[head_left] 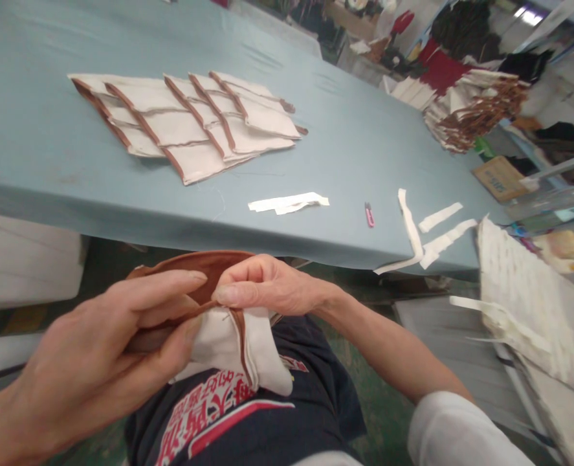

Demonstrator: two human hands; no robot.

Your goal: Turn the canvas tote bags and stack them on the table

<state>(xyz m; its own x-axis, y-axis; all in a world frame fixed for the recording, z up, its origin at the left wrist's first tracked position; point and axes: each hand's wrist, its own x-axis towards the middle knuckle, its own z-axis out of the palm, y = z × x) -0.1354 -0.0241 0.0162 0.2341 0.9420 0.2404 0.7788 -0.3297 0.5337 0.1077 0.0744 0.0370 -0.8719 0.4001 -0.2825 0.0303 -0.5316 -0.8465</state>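
Observation:
Close to my body, in front of the dark printed apron, I hold a cream and brown fabric piece. My left hand grips its upper edge between thumb and fingers. Beside it, my right hand pinches the same brown edge with thumb and forefinger. Brown fabric curves up behind the hands, while cream panels with a brown seam hang below. The left fingertips partly hide the edge being held.
On the blue-green table lie overlapping cream pieces with brown edging, cream strips, a pink thread snipper and more strips. A fabric pile sits at the far right. A white board stands beside the table.

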